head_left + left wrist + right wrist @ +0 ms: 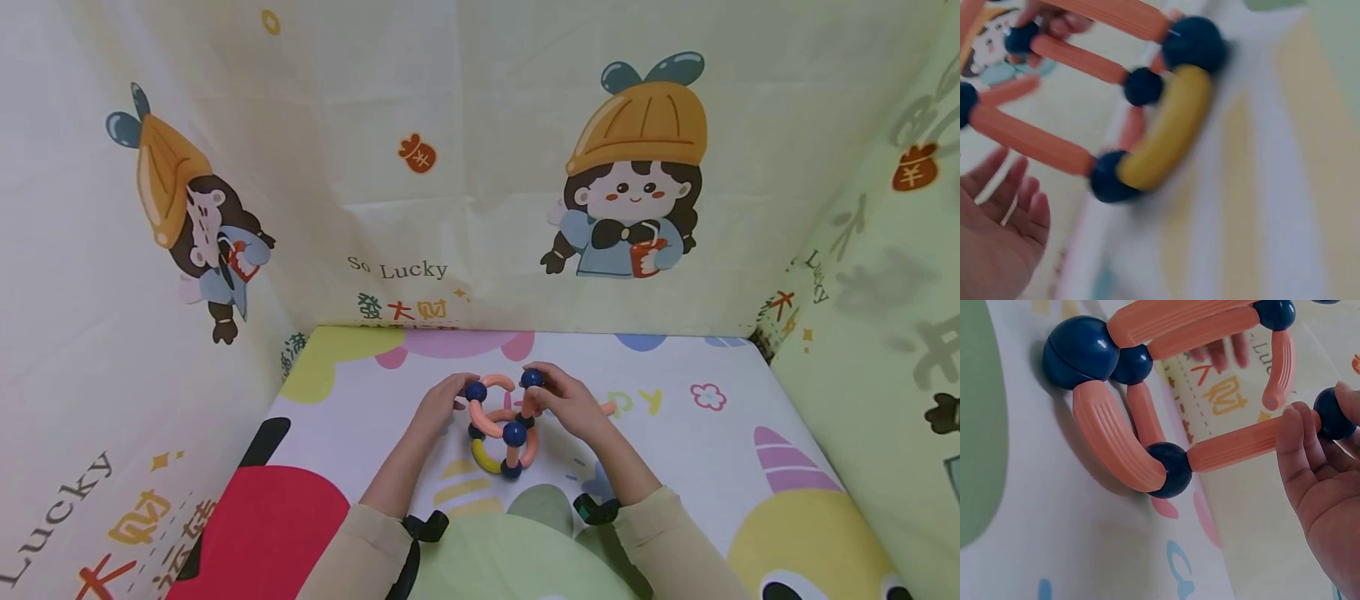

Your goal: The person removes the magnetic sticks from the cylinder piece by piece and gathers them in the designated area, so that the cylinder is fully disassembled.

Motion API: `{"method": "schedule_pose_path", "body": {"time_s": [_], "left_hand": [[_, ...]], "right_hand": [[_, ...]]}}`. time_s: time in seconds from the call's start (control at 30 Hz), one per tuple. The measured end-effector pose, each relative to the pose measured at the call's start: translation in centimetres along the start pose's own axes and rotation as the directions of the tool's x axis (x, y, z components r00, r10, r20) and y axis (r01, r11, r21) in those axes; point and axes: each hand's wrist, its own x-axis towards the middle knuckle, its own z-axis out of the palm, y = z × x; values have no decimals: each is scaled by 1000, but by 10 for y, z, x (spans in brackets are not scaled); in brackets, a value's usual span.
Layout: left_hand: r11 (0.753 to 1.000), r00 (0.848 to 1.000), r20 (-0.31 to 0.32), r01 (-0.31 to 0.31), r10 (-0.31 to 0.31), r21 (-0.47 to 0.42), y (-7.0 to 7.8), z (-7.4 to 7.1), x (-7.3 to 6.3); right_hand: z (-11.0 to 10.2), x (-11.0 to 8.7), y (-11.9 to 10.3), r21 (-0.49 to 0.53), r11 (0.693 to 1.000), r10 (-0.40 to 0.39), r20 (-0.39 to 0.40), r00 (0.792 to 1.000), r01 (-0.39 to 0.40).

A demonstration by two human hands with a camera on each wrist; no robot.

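A frame of magnetic rods and balls stands on the table, with salmon-pink rods (pixel 1235 445), navy balls (pixel 514 433) and one yellow curved rod (pixel 1172 128) at its base. My right hand (pixel 566 404) pinches the navy ball (pixel 1334 414) on top of the right upright, its fingers alongside the rod below. At the upper left ball (pixel 476 392), my left hand (pixel 1000 231) stays close with fingers loosely bent and apart, gripping nothing in the left wrist view. From that ball a curved pink rod (pixel 497 381) reaches toward the right ball, its end free.
Behind my right wrist the end of another pink rod (pixel 609 408) shows on the table. The table cover (pixel 675 450) has cartoon prints. Printed cloth walls (pixel 510 208) close off the back and both sides. Dark straps (pixel 425 527) sit at both wrists.
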Motion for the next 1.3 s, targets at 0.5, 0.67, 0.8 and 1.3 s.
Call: {"method": "schedule_pose_path", "body": {"time_s": [0.5, 0.67, 0.8, 1.3], "left_hand": [[993, 993, 87, -90, 84, 74, -65, 21, -21], [989, 994, 58, -96, 90, 115, -69, 22, -20], [985, 994, 48, -102, 96, 140, -70, 22, -20], [979, 989, 39, -145, 141, 141, -73, 23, -20]], "right_hand": [[2, 2, 2, 11, 1000, -3, -13, 1000, 3], [1, 3, 4, 24, 999, -27, -9, 1000, 27], [-1, 4, 4, 53, 998, -26, -31, 999, 28], [-46, -1, 15, -47, 994, 88, -138, 987, -95]]}}
